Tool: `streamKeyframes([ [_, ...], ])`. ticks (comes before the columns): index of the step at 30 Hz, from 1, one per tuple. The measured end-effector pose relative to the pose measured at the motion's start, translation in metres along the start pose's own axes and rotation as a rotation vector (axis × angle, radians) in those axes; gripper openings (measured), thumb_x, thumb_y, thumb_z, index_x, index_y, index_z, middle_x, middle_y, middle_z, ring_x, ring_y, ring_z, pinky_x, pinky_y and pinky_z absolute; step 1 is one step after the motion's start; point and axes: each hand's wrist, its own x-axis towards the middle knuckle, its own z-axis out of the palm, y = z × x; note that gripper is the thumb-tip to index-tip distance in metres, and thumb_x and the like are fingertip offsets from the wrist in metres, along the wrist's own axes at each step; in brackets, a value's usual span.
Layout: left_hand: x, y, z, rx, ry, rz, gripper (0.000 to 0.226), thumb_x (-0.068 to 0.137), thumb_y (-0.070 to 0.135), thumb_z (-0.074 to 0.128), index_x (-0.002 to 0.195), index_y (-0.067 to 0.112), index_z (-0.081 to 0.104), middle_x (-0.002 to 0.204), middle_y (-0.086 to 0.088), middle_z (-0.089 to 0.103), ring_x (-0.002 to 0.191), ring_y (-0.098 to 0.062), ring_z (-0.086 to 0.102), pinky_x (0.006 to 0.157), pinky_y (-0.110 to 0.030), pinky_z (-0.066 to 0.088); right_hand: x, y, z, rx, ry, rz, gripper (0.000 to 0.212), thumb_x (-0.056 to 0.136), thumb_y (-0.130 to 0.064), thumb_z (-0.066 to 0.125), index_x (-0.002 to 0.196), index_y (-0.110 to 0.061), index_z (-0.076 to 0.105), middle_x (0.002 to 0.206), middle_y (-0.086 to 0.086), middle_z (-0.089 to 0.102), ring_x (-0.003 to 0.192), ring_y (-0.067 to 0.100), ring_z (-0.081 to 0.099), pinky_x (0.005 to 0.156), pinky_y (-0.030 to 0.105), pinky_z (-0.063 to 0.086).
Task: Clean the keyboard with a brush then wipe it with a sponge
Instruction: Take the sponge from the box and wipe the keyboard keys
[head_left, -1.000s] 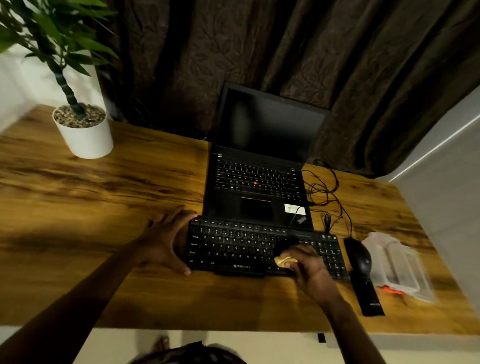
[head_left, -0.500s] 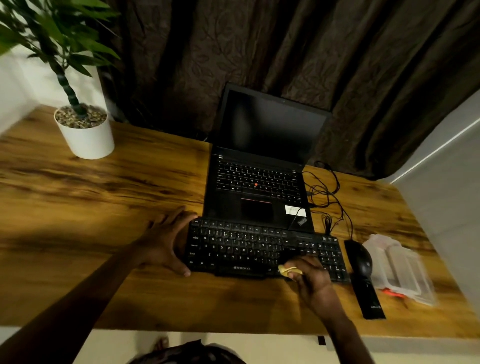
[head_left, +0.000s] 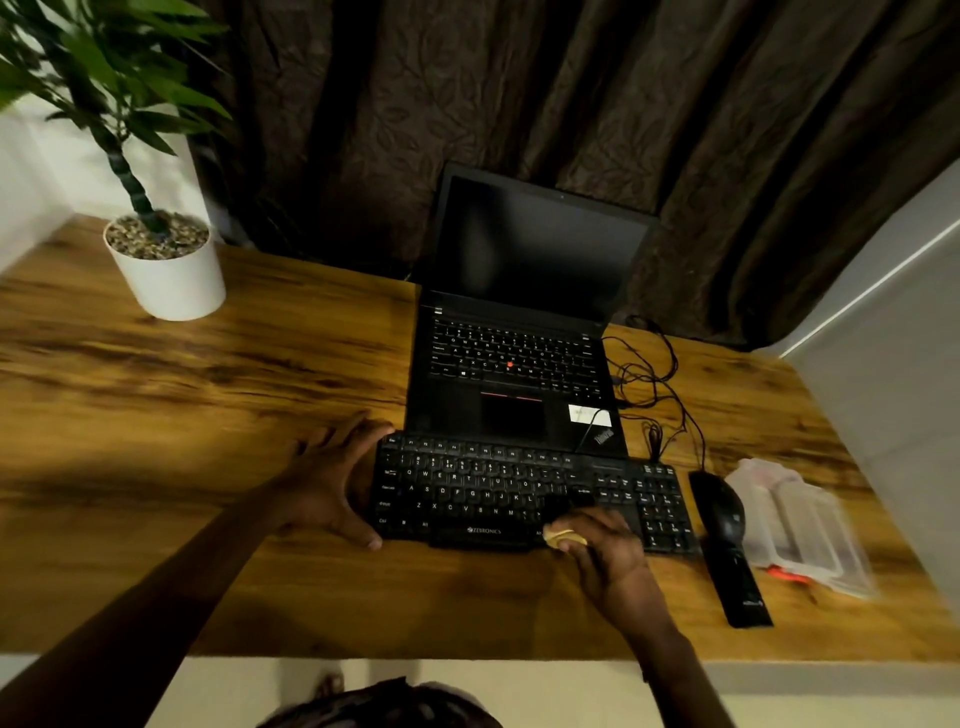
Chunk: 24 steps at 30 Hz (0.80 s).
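Observation:
A black keyboard (head_left: 483, 488) lies on the wooden table (head_left: 208, 426), just in front of an open laptop. My left hand (head_left: 337, 483) clasps its left end, thumb at the front edge and fingers at the back corner. My right hand (head_left: 605, 551) grips a small yellow sponge (head_left: 563, 538) and presses it on the keyboard's front edge, right of the space bar. Most of the sponge is hidden under my fingers. No brush can be made out.
The black laptop (head_left: 519, 364) stands open behind the keyboard, with tangled cables (head_left: 649, 379) at its right. A black mouse (head_left: 719, 504), a flat black bar (head_left: 740, 590) and a clear plastic package (head_left: 800, 525) lie at the right. A white potted plant (head_left: 166, 270) stands far left.
My right hand with the sponge has slid from the lower key rows toward me, down to the keyboard's front edge. The left hand has kept its hold on the left end.

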Motion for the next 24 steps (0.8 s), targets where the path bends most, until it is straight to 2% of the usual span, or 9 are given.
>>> streamKeyframes([
  [2,0.000,0.002,-0.001,0.001,-0.002,-0.008,0.149,0.036,0.076,0.086,0.153,0.054,-0.004,0.163,0.020,-0.022,0.152,-0.032,0.000,0.117,-0.061,0.010,-0.006,0.011,-0.005,-0.013,0.016,0.045,0.026,0.097,-0.037,0.050,0.113,-0.031,0.070,0.114,-0.015,0.060,0.108,0.006,0.053,0.087,0.030,0.051],
  [5,-0.001,0.005,-0.003,0.000,-0.003,-0.021,0.148,0.039,0.072,0.089,0.155,0.052,-0.002,0.165,0.017,-0.019,0.152,-0.034,-0.001,0.117,-0.061,0.009,-0.010,0.018,-0.003,-0.010,0.071,0.099,0.024,0.094,-0.028,0.057,0.113,-0.030,0.070,0.115,-0.009,0.062,0.106,0.014,0.056,0.084,0.037,0.055],
  [8,-0.002,0.007,-0.003,0.020,-0.006,-0.024,0.148,0.042,0.071,0.090,0.155,0.051,-0.004,0.165,0.014,-0.020,0.152,-0.035,-0.001,0.118,-0.059,0.009,-0.001,-0.002,0.008,0.030,0.050,0.049,0.025,0.095,-0.029,0.051,0.113,-0.040,0.064,0.114,-0.015,0.060,0.107,0.011,0.054,0.090,0.025,0.046],
  [11,-0.001,0.006,-0.003,0.013,-0.016,-0.032,0.149,0.042,0.071,0.090,0.155,0.052,-0.005,0.164,0.015,-0.022,0.152,-0.037,-0.005,0.119,-0.060,0.007,0.011,-0.023,0.019,0.070,0.002,-0.006,0.023,0.096,-0.029,0.049,0.110,-0.039,0.064,0.111,-0.014,0.064,0.105,0.009,0.054,0.090,0.010,0.035],
  [13,-0.001,0.005,-0.003,0.008,-0.023,-0.034,0.149,0.042,0.071,0.089,0.154,0.052,-0.007,0.164,0.015,-0.024,0.152,-0.038,-0.006,0.119,-0.061,0.006,0.017,-0.027,0.020,0.074,-0.034,-0.028,0.023,0.096,-0.026,0.050,0.109,-0.038,0.065,0.111,-0.014,0.065,0.104,0.007,0.053,0.089,0.008,0.033],
  [16,-0.002,0.007,-0.004,0.017,-0.026,-0.031,0.148,0.044,0.070,0.090,0.155,0.051,-0.006,0.164,0.015,-0.024,0.152,-0.037,-0.005,0.119,-0.060,0.007,0.020,-0.023,0.015,0.043,-0.054,-0.052,0.030,0.092,-0.012,0.060,0.109,-0.037,0.065,0.111,-0.015,0.065,0.103,0.008,0.054,0.089,0.007,0.032],
  [21,-0.004,0.011,-0.005,0.026,-0.016,-0.031,0.146,0.046,0.068,0.090,0.156,0.049,-0.005,0.165,0.012,-0.022,0.152,-0.036,-0.003,0.119,-0.059,0.007,0.021,-0.027,0.020,0.064,-0.007,-0.042,0.024,0.096,-0.025,0.049,0.108,-0.039,0.065,0.109,-0.018,0.065,0.102,0.007,0.055,0.084,0.022,0.043],
  [24,-0.004,0.009,-0.004,0.022,-0.024,-0.041,0.146,0.045,0.071,0.089,0.155,0.051,-0.006,0.165,0.013,-0.023,0.152,-0.036,-0.004,0.119,-0.059,0.007,0.027,-0.051,0.043,0.130,-0.024,-0.087,0.028,0.093,-0.016,0.050,0.107,-0.031,0.069,0.110,-0.015,0.066,0.106,0.009,0.055,0.087,0.029,0.047],
])
